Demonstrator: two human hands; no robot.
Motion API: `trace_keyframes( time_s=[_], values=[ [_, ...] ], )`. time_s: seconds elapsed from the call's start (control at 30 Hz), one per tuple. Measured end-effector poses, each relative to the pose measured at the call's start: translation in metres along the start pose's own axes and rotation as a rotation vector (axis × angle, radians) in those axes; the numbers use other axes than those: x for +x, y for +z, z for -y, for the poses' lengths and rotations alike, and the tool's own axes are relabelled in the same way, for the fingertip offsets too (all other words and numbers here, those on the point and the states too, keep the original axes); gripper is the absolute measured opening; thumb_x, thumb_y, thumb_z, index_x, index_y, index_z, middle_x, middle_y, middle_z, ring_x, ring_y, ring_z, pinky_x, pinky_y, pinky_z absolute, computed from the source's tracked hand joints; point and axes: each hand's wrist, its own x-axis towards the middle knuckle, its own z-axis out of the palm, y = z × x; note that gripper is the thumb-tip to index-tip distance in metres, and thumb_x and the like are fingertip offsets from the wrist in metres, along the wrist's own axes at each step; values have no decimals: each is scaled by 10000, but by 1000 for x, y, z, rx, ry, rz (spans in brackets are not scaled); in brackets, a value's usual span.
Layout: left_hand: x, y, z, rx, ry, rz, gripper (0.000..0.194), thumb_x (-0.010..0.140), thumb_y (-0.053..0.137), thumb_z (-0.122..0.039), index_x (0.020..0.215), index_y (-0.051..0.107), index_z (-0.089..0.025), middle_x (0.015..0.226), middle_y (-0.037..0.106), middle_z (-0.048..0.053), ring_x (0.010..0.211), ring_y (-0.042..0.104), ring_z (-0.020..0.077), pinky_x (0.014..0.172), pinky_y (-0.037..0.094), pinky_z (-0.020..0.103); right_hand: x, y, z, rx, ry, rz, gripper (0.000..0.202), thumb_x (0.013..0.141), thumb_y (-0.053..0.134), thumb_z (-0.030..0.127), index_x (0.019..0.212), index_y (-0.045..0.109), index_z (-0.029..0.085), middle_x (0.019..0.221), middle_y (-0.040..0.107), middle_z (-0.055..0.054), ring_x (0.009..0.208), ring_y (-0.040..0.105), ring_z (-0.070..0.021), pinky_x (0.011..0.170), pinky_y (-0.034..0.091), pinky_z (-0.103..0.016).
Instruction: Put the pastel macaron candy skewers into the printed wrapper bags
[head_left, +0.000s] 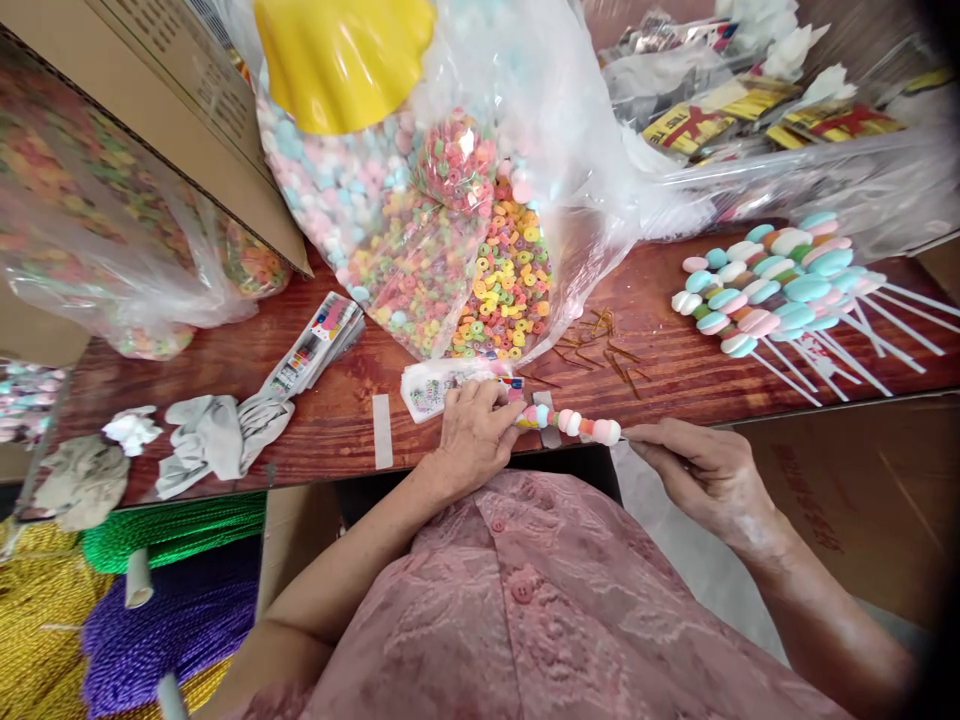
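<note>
A skewer of marshmallows and gummy rings (574,422) lies level between my hands, just above the table's front edge. My left hand (476,430) has its fingers closed around the left end, hiding that part. At the other end, the thumb and forefinger of my right hand (709,480) pinch the thin stick just past the last pink marshmallow. Beneath and behind my left hand is a stack of clear printed wrappers (435,388). Several gold twist ties (600,350) are scattered behind the skewer.
Finished marshmallow skewers (787,280) are piled at the right. A large plastic bag of marshmallows and gummy rings (420,250) stands at the back, a yellow scalloped bowl (345,60) on it. Folded wrappers (315,345) and grey gloves (217,440) lie left. Rope spools (172,620) sit below.
</note>
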Motion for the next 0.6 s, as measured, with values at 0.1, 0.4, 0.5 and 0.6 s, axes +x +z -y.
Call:
trace_keyframes(
  time_s=[0.1, 0.4, 0.5, 0.6],
  values=[
    [1, 2, -1, 12, -2, -26, 201, 928, 571, -289, 1070, 706, -242, 1010, 622, 68, 919, 491, 226, 736, 327, 364, 1, -2, 3, -50, -59, 2, 218, 895, 588, 139, 1034, 710, 255, 744, 685, 14, 621, 617, -106, 589, 461, -243],
    [1, 5, 0, 18, 20, -24, 188, 915, 576, -248, 1043, 711, -229, 955, 630, 64, 898, 495, 231, 729, 323, 378, 2, -4, 4, -312, -275, 60, 236, 875, 581, 125, 1028, 705, 253, 619, 568, 28, 549, 465, -101, 563, 326, -293],
    [1, 7, 2, -5, 48, -16, 188, 918, 564, -237, 1034, 712, -225, 953, 645, 62, 901, 501, 232, 734, 330, 383, 7, -3, -1, -280, -305, 70, 250, 879, 556, 112, 1022, 700, 258, 628, 586, 24, 554, 481, -107, 564, 328, -298],
    [2, 8, 5, -46, 65, 5, 193, 919, 554, -226, 1034, 708, -222, 952, 654, 61, 894, 504, 229, 738, 336, 385, 14, -1, -7, -220, -313, 76, 235, 892, 541, 124, 997, 705, 255, 604, 574, 29, 547, 489, -107, 557, 337, -288]
  ],
)
